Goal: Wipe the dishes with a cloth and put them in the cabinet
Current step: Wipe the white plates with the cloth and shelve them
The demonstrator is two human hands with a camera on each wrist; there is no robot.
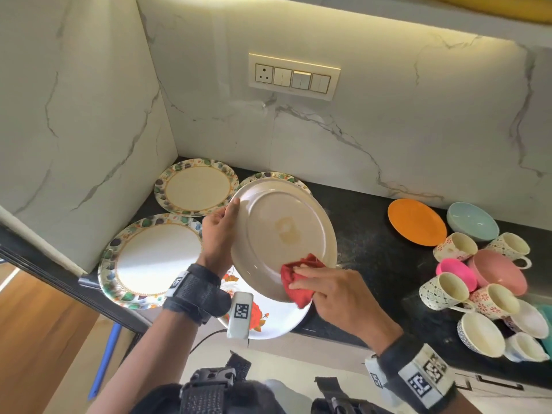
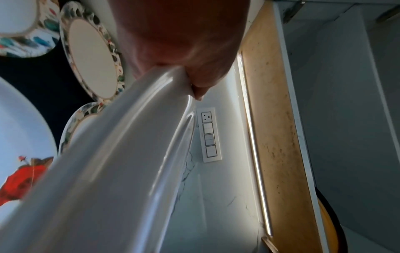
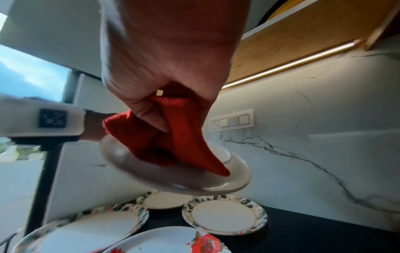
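A cream plate (image 1: 283, 231) (image 2: 112, 171) (image 3: 173, 181) is held tilted above the black counter, its underside facing me. My left hand (image 1: 221, 231) (image 2: 184, 51) grips its left rim, thumb over the edge. My right hand (image 1: 325, 291) (image 3: 164, 59) holds a bunched red cloth (image 1: 298, 279) (image 3: 171, 142) and presses it on the plate's lower right part. A plate with a red flower (image 1: 265, 321) (image 3: 173, 241) lies under the held plate. Three leaf-rimmed plates (image 1: 197, 186) (image 1: 149, 261) (image 1: 277, 176) lie on the counter's left corner.
At the right of the counter (image 1: 367, 234) stand an orange plate (image 1: 416, 221), a pale blue bowl (image 1: 472, 221), pink bowls (image 1: 495, 271) and several patterned cups (image 1: 442, 289). A switch panel (image 1: 294, 76) sits on the marble wall, under the cabinet's lit underside (image 2: 277, 119).
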